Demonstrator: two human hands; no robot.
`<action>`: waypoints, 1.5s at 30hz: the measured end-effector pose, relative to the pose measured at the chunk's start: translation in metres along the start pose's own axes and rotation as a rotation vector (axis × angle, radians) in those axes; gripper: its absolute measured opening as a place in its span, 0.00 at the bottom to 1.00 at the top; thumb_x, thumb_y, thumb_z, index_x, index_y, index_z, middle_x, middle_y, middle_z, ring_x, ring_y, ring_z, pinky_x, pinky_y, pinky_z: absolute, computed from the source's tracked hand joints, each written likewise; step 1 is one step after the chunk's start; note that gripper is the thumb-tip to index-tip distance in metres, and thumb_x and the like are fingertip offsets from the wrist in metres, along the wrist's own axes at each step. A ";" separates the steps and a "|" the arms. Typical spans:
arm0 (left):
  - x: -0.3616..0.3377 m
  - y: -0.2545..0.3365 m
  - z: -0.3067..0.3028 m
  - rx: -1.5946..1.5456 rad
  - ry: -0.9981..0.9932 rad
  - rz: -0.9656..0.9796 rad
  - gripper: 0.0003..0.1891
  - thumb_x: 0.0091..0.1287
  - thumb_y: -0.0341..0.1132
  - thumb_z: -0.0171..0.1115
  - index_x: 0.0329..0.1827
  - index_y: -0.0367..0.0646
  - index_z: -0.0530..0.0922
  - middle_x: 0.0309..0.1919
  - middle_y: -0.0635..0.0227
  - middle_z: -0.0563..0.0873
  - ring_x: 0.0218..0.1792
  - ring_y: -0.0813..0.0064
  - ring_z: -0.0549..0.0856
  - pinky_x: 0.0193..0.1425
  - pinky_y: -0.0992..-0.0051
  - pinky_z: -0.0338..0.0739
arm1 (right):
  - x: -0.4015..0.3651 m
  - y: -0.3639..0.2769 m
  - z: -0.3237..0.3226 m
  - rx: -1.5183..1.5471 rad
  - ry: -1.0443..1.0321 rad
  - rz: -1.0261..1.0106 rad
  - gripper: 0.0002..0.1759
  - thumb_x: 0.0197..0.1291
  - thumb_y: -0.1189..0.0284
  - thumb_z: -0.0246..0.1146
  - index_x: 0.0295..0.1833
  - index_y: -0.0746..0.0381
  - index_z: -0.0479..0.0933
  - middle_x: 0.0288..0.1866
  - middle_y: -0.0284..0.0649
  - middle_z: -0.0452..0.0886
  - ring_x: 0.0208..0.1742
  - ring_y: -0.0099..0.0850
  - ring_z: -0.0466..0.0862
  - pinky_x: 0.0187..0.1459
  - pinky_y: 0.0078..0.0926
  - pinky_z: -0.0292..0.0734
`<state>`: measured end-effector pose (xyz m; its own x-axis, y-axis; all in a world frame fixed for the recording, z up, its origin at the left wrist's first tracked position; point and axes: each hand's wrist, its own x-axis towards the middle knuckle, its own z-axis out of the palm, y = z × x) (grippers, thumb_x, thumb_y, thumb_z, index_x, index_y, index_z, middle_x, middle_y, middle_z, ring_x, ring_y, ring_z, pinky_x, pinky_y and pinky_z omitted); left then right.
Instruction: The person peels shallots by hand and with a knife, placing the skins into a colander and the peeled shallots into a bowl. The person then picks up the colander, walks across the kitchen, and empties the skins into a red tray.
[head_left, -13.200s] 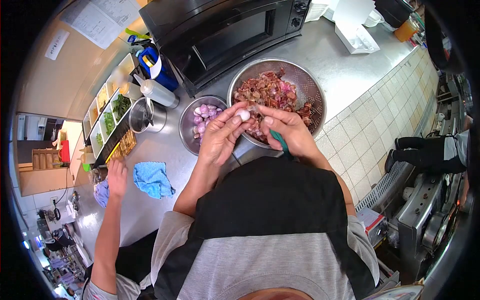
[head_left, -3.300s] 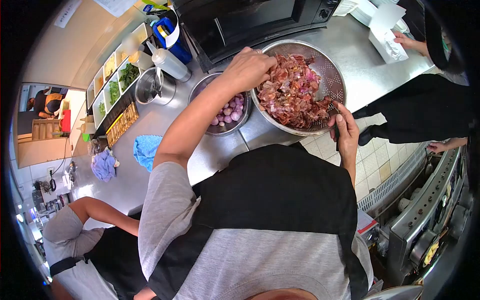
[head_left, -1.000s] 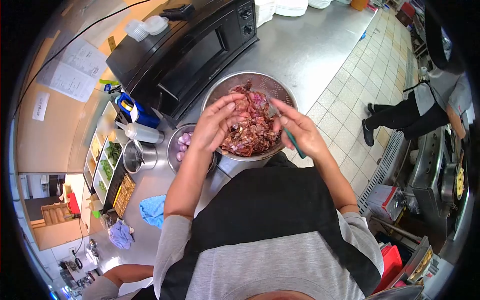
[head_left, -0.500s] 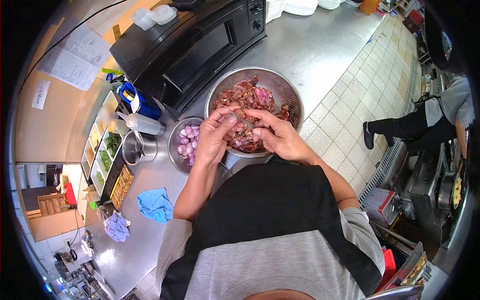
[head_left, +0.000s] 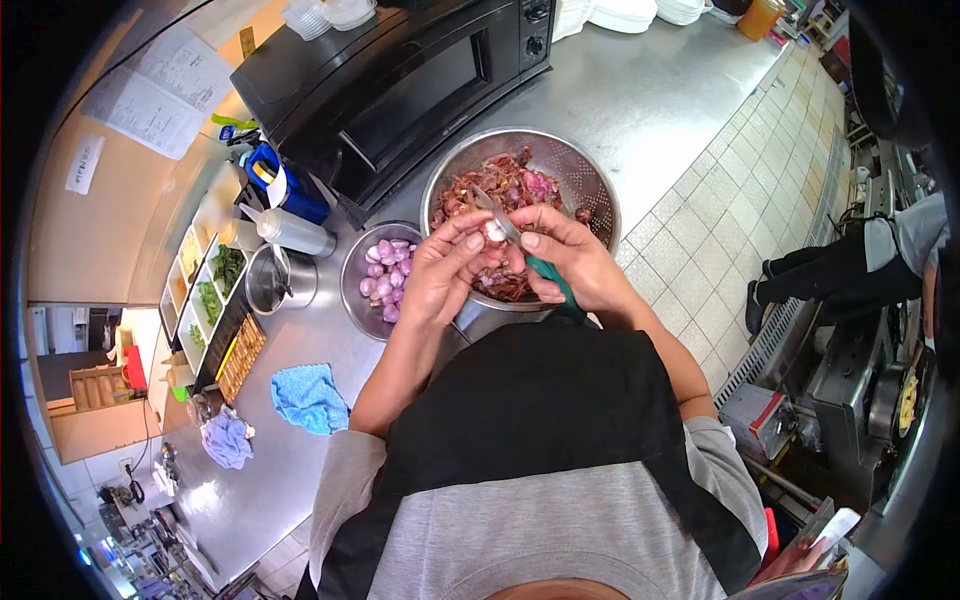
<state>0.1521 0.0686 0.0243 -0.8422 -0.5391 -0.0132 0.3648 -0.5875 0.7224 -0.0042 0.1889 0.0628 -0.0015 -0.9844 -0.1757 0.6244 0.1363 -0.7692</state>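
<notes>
My right hand [head_left: 580, 258] is closed round the green handle [head_left: 552, 278] of a small knife, whose blade [head_left: 497, 212] points up and left. Pinched in the fingers of my left hand [head_left: 441, 270] is a small pale shallot [head_left: 494, 231], with the blade against or just beside it. Both hands are over the near side of a perforated metal colander [head_left: 597, 190], heaped with reddish-brown shallots and skins [head_left: 500, 180]. Left of it, a metal bowl [head_left: 350, 275] holds peeled purple shallots [head_left: 388, 268].
A black oven [head_left: 400, 100] stands behind the colander. To the left are a squeeze bottle [head_left: 295, 232], a metal pot [head_left: 280, 282], trays of greens [head_left: 212, 300] and a blue cloth [head_left: 310, 398]. Another person [head_left: 870, 260] stands at the right by the stove.
The right hand has turned, so the knife's blade and green handle now show. A pale shallot has come into view in the left fingers. The camera view has shifted slightly.
</notes>
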 end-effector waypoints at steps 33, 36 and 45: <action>-0.017 0.014 0.003 0.068 0.202 0.061 0.18 0.64 0.24 0.59 0.58 0.37 0.73 0.43 0.67 0.81 0.41 0.78 0.83 0.50 0.80 0.79 | 0.010 0.018 0.010 -0.697 0.034 -0.231 0.26 0.65 0.78 0.54 0.69 0.57 0.64 0.31 0.31 0.75 0.22 0.14 0.65 0.22 0.12 0.61; -0.019 0.012 0.003 0.166 0.196 0.096 0.18 0.63 0.23 0.60 0.56 0.37 0.74 0.43 0.67 0.82 0.41 0.79 0.83 0.50 0.79 0.79 | 0.006 0.011 0.017 -0.700 0.085 -0.128 0.22 0.63 0.77 0.56 0.64 0.62 0.69 0.43 0.38 0.82 0.39 0.21 0.79 0.46 0.20 0.74; -0.018 -0.011 0.012 0.167 0.246 0.281 0.17 0.62 0.22 0.60 0.55 0.36 0.74 0.46 0.64 0.82 0.46 0.78 0.81 0.53 0.78 0.77 | 0.011 0.021 0.009 -0.275 0.098 -0.108 0.16 0.66 0.74 0.55 0.59 0.64 0.72 0.35 0.37 0.78 0.22 0.20 0.73 0.23 0.16 0.69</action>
<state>0.1586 0.0921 0.0255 -0.5916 -0.8047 0.0500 0.4803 -0.3020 0.8235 0.0159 0.1795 0.0502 -0.1400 -0.9814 -0.1315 0.3821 0.0690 -0.9215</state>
